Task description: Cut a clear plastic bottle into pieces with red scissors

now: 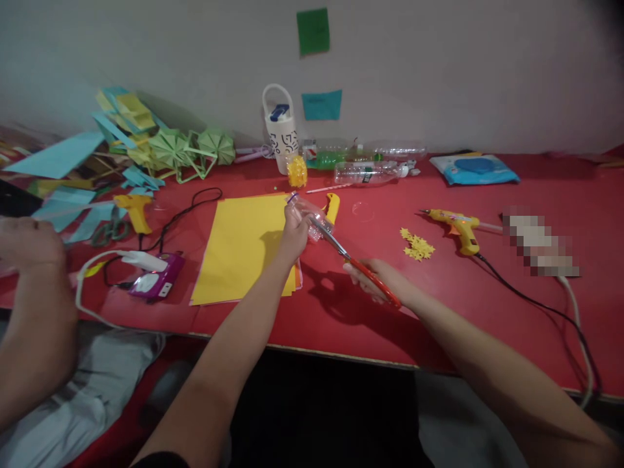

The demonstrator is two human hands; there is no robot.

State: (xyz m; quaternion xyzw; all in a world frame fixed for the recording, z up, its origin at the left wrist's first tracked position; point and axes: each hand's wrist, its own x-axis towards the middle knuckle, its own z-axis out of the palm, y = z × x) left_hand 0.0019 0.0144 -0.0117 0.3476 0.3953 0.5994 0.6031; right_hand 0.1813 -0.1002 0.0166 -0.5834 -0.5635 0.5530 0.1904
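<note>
**Inspector A:** Step in hand, as I judge it: cutting. The left hand (294,231) is closed around a small clear plastic piece (314,220), apparently a section of bottle, held up above the red tabletop (439,305) at the right edge of the stack of yellow paper sheets (244,250). The right hand (373,279) grips the red-handled scissors (353,263); the blades point up and left, their tips meeting the plastic.

**Inspector B:** Are the blades open or shut?

**Inspector A:** Cannot tell; they read as one thin line at this size. Both hands are plainly closed on their items.

**Inspector B:** Surroundings?

**Inspector A:** A yellow hot-glue gun (461,229) lies to the right, its black cord trailing off; small yellow paper stars (417,246) sit just beside it. Clear plastic bottles (370,170) lie near the wall. Another person's hand (29,244) is at the far left, apart from the work.

**Inspector B:** What does the next move call for?

**Inspector A:** In my judgement, a firm pinch on the plastic, since it is slick and springy, with the left fingers kept out of the blade line and the piece turned into the scissors instead of the scissors being forced.
</note>
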